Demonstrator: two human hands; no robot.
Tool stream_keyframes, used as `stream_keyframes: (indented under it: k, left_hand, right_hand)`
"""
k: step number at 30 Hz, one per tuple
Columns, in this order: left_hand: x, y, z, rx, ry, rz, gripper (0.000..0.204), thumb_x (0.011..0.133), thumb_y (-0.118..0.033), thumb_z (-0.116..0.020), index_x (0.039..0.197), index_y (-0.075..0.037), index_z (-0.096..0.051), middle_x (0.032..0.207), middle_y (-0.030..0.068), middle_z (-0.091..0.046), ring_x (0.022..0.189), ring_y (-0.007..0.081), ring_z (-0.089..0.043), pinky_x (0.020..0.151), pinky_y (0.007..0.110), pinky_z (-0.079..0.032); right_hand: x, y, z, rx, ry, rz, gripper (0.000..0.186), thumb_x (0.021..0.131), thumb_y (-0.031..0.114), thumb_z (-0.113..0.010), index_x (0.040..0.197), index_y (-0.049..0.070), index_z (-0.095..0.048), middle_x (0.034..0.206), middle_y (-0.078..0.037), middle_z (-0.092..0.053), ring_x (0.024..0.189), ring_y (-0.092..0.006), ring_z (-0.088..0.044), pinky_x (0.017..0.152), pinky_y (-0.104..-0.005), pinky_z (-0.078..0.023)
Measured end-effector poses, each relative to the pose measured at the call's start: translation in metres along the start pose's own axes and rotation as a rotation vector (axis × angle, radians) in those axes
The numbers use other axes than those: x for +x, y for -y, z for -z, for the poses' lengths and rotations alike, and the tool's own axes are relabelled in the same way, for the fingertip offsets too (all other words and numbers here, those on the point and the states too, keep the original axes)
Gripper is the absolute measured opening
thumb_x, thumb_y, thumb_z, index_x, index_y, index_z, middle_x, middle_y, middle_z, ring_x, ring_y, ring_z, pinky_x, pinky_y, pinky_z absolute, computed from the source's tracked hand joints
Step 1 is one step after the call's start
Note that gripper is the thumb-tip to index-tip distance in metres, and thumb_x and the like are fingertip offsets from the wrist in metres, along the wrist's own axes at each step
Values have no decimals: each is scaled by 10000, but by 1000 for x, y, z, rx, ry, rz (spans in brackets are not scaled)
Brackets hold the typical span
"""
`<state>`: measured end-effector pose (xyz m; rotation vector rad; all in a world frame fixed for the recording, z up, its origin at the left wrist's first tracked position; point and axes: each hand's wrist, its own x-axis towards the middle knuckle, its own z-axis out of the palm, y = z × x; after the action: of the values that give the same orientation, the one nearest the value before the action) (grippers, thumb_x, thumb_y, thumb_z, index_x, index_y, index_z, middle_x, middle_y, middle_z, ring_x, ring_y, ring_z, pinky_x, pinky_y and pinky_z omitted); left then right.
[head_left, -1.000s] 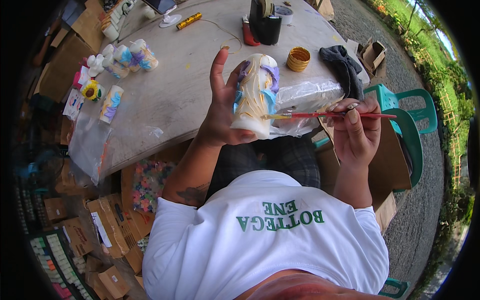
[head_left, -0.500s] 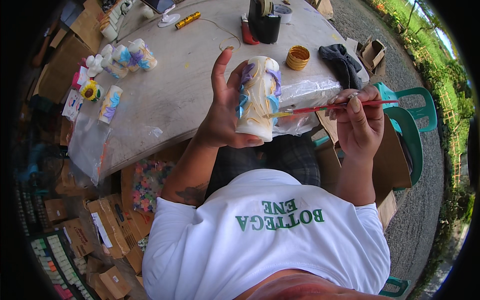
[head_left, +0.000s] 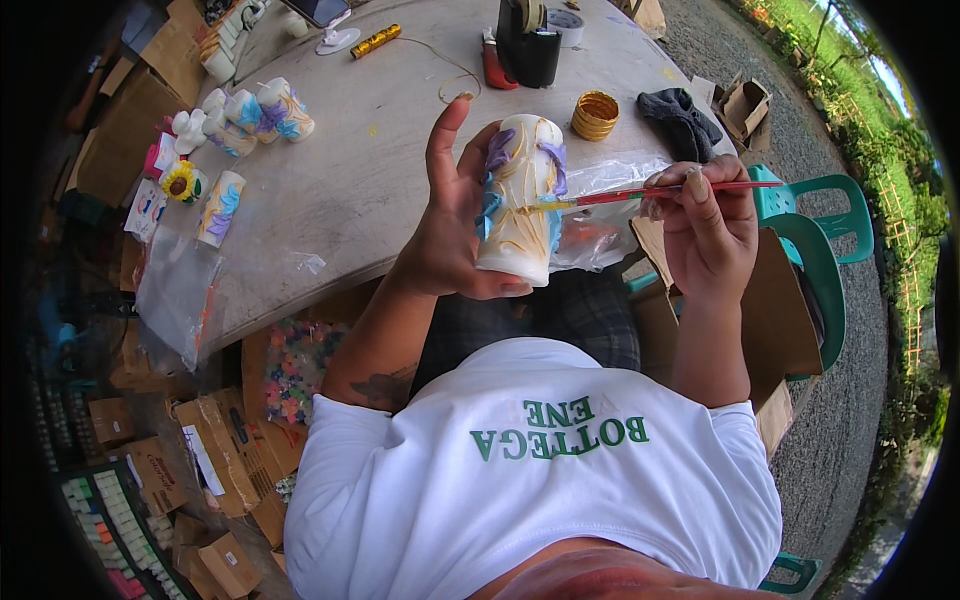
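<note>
A white pillar candle (head_left: 520,225) with raised purple and blue flowers and gold lines stands nearly upright in my left hand (head_left: 450,210). My thumb lies under its base, while the index finger points up, free of it. Pinched in my right hand (head_left: 710,220) is a thin paintbrush (head_left: 620,196) with a red handle, held almost level. Its yellowish tip meets the candle's face near mid-height. A small gold-coloured pot (head_left: 596,116) stands on the table beyond the brush.
Similar candles (head_left: 285,110) and one lying apart (head_left: 221,208) are at the table's left. A tape dispenser (head_left: 530,50), a dark cloth (head_left: 680,120) and clear plastic (head_left: 600,235) are on the table (head_left: 370,180). Green chairs (head_left: 825,290) stand right; cardboard boxes (head_left: 225,450) lie lower left.
The brush tip has moved up and left across the candle, with my right hand shifting the same way. My left hand keeps the candle almost in place.
</note>
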<state>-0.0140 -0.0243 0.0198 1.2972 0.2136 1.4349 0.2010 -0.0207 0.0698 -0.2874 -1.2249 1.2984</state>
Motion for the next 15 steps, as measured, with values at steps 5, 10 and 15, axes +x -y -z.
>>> stream_keyframes:
  k: [5,10,15]
  left_hand:
    - [0,-1,-1,-10,-7,8,1280,481,-165,-808,1361,-217,119,1326,186,-198,1250,293,-263,1020,422,-257]
    - [0,0,-1,6,8,-5,1282,475,-154,-811,1361,-219,114,1322,184,-202,1245,291,-268,1018,418,-260]
    - [0,0,-2,-3,-13,0,1282,473,-142,-813,1359,-213,110,1310,182,-203,1239,289,-266,1014,417,-265]
  right_hand:
    - [1,0,-1,-22,3,-6,84,872,34,-508,927,24,-445,896,-219,-610,740,-204,-612,669,-273,-487]
    - [2,-2,0,-50,5,6,93,867,35,-520,925,24,-448,890,-214,-612,736,-198,-610,665,-272,-488]
    - [-2,2,-1,-61,20,9,104,859,36,-532,925,25,-452,878,-204,-614,753,-206,-614,659,-273,-489]
